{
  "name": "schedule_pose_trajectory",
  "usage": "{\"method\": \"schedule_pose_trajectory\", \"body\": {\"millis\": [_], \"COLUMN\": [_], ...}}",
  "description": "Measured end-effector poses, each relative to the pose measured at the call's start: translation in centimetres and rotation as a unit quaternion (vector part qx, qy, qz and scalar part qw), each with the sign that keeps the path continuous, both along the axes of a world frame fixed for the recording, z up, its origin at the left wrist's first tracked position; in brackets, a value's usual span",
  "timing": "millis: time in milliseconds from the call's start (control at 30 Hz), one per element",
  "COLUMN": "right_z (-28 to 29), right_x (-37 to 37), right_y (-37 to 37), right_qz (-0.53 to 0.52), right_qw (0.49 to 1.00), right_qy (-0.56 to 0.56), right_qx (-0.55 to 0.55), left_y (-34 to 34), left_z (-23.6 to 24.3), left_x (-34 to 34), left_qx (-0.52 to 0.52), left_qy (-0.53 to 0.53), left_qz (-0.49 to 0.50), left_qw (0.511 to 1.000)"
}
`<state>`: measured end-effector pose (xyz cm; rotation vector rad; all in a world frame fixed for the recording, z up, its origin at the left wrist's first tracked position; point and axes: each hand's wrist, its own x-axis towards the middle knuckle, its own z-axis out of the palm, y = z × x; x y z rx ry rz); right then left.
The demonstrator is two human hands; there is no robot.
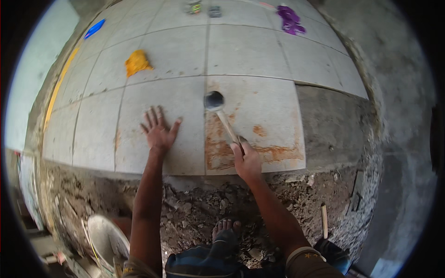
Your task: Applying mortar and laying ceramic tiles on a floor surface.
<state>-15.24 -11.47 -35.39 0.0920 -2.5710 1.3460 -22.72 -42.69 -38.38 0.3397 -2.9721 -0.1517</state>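
My left hand (157, 132) lies spread on a pale square floor tile (185, 106), its fingers apart. My right hand (246, 162) grips the wooden handle of a rubber mallet (214, 100) with a dark head. The mallet's head is over the upper left part of a tile smeared with orange-brown stains (278, 111), near the joint with the tile under my left hand; whether it touches is unclear. To the right of the stained tile lies a bare grey bed of mortar or concrete (333, 125).
Tiles carry a yellow crumpled item (136, 62), purple cloth (289, 21), blue object (94, 28) and small items (214, 11). A yellow strip (60, 88) runs along the left. Rubble (194, 199), my foot (226, 229), a pale container (104, 238) and a wooden stick (324, 220) are below.
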Motion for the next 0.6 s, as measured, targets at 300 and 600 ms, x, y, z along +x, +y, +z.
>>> {"method": "schedule_pose_trajectory", "body": {"millis": [300,600], "right_z": [-1.7,-2.3], "right_x": [6.9,10.2], "right_y": [7.9,7.8], "right_qz": [-0.193,-0.222], "right_qw": [0.907,0.858], "right_qy": [-0.107,-0.120], "right_qx": [-0.357,-0.447], "left_y": [1.0,22.0], "left_z": [-0.9,0.4], "left_x": [0.7,3.4], "left_qx": [0.064,0.081], "left_qy": [0.035,0.072], "left_qz": [0.015,-0.309], "left_qw": [0.997,0.945]}}
